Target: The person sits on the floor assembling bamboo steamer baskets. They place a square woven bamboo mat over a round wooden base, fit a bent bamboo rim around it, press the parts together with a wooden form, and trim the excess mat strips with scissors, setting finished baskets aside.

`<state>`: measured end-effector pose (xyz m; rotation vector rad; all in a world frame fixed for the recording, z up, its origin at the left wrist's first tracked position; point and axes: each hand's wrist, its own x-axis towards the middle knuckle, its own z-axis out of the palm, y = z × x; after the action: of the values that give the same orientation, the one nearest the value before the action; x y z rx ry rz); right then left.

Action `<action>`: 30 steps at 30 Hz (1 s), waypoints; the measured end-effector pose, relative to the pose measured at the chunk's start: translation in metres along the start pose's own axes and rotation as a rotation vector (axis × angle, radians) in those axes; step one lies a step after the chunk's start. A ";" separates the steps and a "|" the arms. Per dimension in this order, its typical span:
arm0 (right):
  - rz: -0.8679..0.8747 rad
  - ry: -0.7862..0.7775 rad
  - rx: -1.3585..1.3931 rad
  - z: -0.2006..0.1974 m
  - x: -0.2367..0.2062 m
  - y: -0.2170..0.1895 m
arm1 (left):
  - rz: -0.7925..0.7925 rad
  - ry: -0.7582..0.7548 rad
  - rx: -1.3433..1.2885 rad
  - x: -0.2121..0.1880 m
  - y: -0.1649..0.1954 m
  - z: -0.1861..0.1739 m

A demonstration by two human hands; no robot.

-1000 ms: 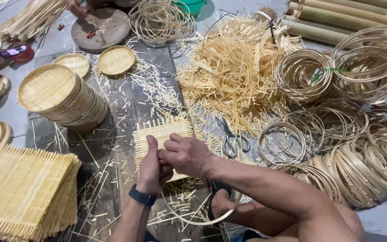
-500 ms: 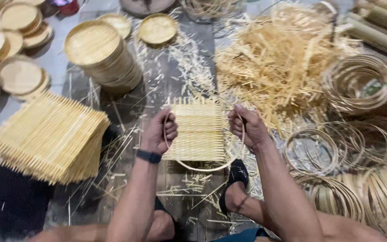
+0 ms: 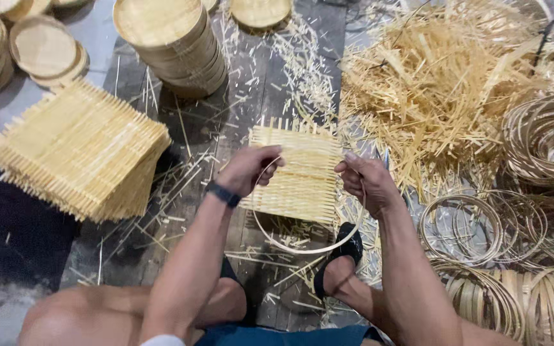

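From the head camera we look down on both of our hands, raised over a dark plank floor (image 3: 270, 83) strewn with bamboo slivers. Our left hand (image 3: 249, 170), with a dark band on its wrist, has its fingers curled shut over the left edge of a square woven bamboo mat (image 3: 299, 174), thumb and fingers pinching that edge together with a thin bamboo hoop (image 3: 302, 247). Our right hand (image 3: 367, 182) is likewise closed, gripping the mat's right edge and the hoop where they meet. The mat hangs flat between the two hands, tilted slightly, its loose strip ends sticking out along the top. The hoop curves down below the mat's near edge in an open arc, just above our sandalled foot (image 3: 340, 259).

To the left lies a stack of square woven mats (image 3: 78, 150), well apart from the hands. Beyond it stands a tall stack of round bamboo trays (image 3: 168, 41), with more round trays (image 3: 43, 51) lying at the upper left. To the right of the mat spreads a heap of loose bamboo strips (image 3: 444, 83). Further right and nearer us lie many coiled bamboo hoops (image 3: 520, 218), some single, some bundled.
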<state>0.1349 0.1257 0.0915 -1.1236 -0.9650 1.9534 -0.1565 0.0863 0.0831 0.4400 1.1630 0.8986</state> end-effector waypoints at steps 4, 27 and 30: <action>-0.016 -0.025 0.055 -0.002 0.015 0.010 | 0.070 0.007 -0.037 0.018 -0.003 0.010; -0.227 0.570 -0.998 -0.052 0.116 0.139 | 0.376 0.729 0.749 0.131 -0.080 -0.065; -0.203 0.574 -0.991 -0.052 0.115 0.141 | 0.335 0.701 0.861 0.127 -0.084 -0.066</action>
<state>0.1094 0.1646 -0.0924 -1.8668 -1.6587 0.8255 -0.1708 0.1280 -0.0770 1.0928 2.1749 0.8196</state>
